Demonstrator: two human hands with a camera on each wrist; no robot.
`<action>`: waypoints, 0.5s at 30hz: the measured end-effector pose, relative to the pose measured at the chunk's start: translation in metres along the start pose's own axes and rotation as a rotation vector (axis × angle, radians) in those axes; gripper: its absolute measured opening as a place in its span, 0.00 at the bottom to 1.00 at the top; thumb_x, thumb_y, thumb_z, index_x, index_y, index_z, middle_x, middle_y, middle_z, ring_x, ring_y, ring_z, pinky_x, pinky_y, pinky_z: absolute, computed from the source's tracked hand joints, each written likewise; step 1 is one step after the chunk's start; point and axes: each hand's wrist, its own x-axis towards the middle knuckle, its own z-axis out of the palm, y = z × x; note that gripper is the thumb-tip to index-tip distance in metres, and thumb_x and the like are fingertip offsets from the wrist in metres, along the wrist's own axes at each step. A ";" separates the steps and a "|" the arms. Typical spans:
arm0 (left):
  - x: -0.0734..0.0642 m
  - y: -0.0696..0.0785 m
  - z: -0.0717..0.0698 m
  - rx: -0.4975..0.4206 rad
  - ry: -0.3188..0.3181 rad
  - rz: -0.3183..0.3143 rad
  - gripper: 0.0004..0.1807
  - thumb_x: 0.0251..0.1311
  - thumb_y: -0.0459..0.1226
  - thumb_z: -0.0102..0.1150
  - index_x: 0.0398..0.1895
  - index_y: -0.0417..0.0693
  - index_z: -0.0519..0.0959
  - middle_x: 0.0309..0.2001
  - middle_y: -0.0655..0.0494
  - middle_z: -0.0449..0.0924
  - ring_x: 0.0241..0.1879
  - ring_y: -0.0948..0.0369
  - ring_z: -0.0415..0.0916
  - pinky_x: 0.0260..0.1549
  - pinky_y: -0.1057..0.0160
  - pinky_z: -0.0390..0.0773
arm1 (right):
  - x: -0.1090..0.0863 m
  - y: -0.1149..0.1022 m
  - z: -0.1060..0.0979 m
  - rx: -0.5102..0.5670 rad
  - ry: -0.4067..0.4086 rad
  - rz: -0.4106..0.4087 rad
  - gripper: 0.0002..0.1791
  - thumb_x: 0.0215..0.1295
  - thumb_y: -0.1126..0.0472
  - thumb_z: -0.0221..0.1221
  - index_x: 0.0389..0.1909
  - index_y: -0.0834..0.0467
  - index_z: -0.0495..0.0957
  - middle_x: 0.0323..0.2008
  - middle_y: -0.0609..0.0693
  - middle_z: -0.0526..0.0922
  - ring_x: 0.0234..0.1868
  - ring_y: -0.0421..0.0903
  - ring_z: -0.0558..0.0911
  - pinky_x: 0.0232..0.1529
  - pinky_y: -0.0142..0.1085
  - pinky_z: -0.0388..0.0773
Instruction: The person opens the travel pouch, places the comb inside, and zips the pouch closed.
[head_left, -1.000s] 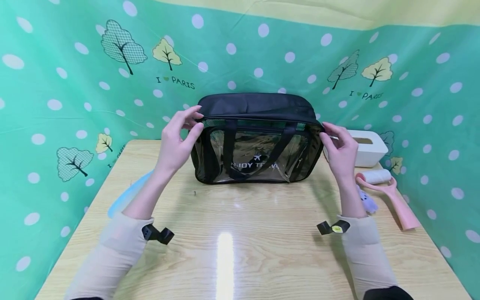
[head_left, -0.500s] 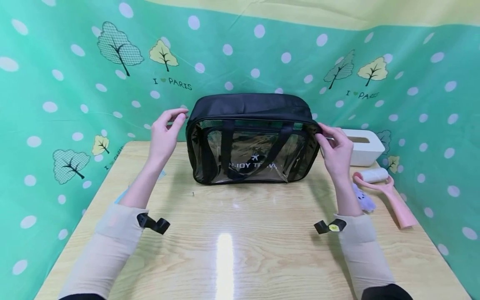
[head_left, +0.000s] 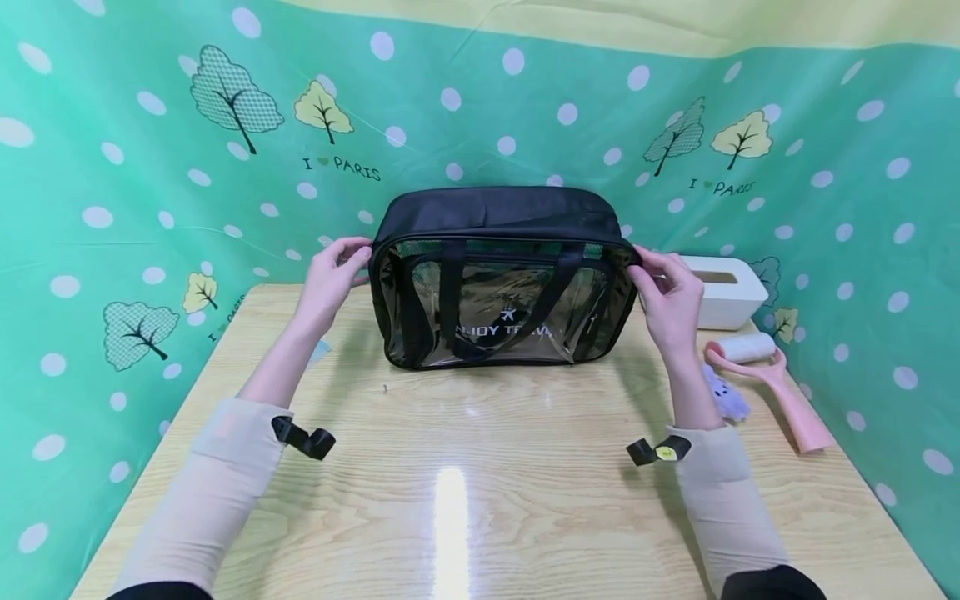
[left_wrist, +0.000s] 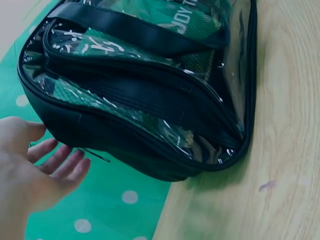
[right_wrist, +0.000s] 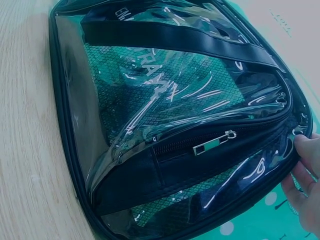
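Note:
A black travel bag (head_left: 487, 212) with clear smoky panels, two black straps and "ENJOY TRAVEL" lettering stands upright at the back of the table. My left hand (head_left: 330, 279) is at its upper left corner, fingers loosely bent. In the left wrist view, the thumb of that left hand (left_wrist: 30, 165) is at the bag's edge, and the fingertips are beside a thin zip pull (left_wrist: 96, 155) on the bag's end. My right hand (head_left: 667, 296) pinches the upper right corner between thumb and fingers. Another zip pull (right_wrist: 215, 143) lies on the front pocket in the right wrist view.
A white tissue box (head_left: 731, 300) stands right of the bag. Nearer along that side are a pink-handled lint roller (head_left: 791, 400) and a small purple plush toy (head_left: 726, 396). Part of a light-blue item (head_left: 318, 352) shows beside the left forearm. A green dotted cloth (head_left: 450, 133) hangs behind.
My left hand drew away leftward from the bag's upper left corner, then came back to it slightly lower. The right hand keeps its pinch on the right corner. The bag stays upright.

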 end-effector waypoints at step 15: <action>0.002 -0.019 -0.002 -0.024 -0.174 -0.094 0.21 0.83 0.48 0.35 0.58 0.46 0.76 0.39 0.72 0.80 0.44 0.72 0.80 0.53 0.68 0.81 | 0.000 0.001 -0.001 -0.025 -0.009 -0.007 0.14 0.66 0.70 0.66 0.52 0.65 0.86 0.35 0.37 0.82 0.41 0.33 0.83 0.40 0.19 0.80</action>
